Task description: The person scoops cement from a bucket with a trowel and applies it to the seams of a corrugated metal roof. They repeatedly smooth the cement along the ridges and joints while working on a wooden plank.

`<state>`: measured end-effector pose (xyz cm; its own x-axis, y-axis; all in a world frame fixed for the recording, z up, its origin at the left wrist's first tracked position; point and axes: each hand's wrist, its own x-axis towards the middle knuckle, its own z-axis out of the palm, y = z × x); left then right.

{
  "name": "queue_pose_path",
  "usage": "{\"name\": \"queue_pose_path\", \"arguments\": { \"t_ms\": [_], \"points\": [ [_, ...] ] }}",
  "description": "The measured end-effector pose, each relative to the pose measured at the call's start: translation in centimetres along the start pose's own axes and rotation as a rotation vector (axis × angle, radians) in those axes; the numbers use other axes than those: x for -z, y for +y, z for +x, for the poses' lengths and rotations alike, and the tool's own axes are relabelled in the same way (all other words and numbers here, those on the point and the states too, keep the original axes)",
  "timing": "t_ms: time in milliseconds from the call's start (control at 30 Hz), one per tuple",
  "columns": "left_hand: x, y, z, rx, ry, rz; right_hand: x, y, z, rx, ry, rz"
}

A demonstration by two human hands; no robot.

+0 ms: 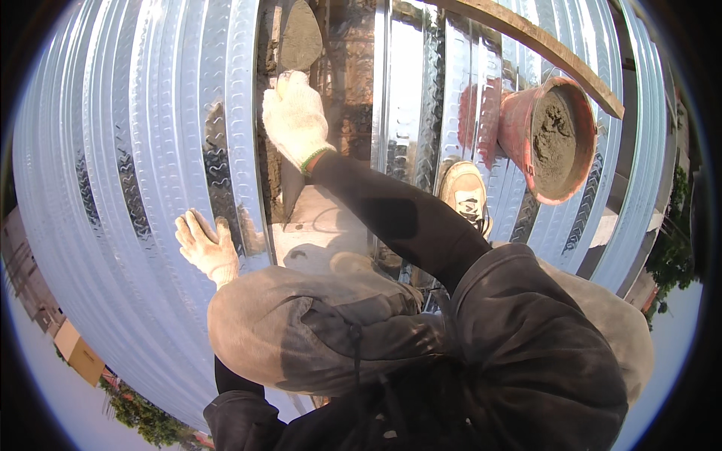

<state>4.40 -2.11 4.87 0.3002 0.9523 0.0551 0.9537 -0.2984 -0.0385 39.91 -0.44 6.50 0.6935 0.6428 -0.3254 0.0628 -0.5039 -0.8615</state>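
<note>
My right hand (295,116), in a white knit glove, reaches forward and is closed around the handle of a trowel (299,36) whose grey blade carries mortar. The blade sits over a narrow gap (342,83) between shiny corrugated metal sheets, where brownish masonry and wet mortar show. My left hand (204,244), also gloved, rests flat on the left metal sheet (135,150) with fingers spread, holding nothing. My bent knees in grey trousers fill the lower middle.
A reddish bucket (519,124) holding grey mortar stands on the right sheets. A wooden plank (541,45) crosses the top right above it. My shoe (466,194) rests on the metal beside the bucket. Trees and buildings lie far below the sheets' edges.
</note>
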Motion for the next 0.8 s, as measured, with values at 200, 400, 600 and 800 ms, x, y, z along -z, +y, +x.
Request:
{"name": "queue_pose_path", "arguments": {
  "t_ms": [200, 400, 600, 800],
  "points": [
    [0.2, -1.1, -0.3, 0.078, -0.004, 0.057, 14.3, -0.4, 3.0, 0.377, -0.235, -0.163],
    [-2.8, -2.6, 0.2, 0.085, -0.059, 0.058, 39.4, -5.6, 1.1, 0.601, -0.213, -0.655],
    [-3.4, -2.8, -0.3, 0.143, -0.031, 0.072, 58.7, -11.1, -6.1, 0.150, -0.366, -1.416],
    [-3.5, -2.8, 0.7, 0.155, -0.043, 0.100, 58.4, -1.6, -7.5, -0.029, -0.124, -1.695]
  ]
}}
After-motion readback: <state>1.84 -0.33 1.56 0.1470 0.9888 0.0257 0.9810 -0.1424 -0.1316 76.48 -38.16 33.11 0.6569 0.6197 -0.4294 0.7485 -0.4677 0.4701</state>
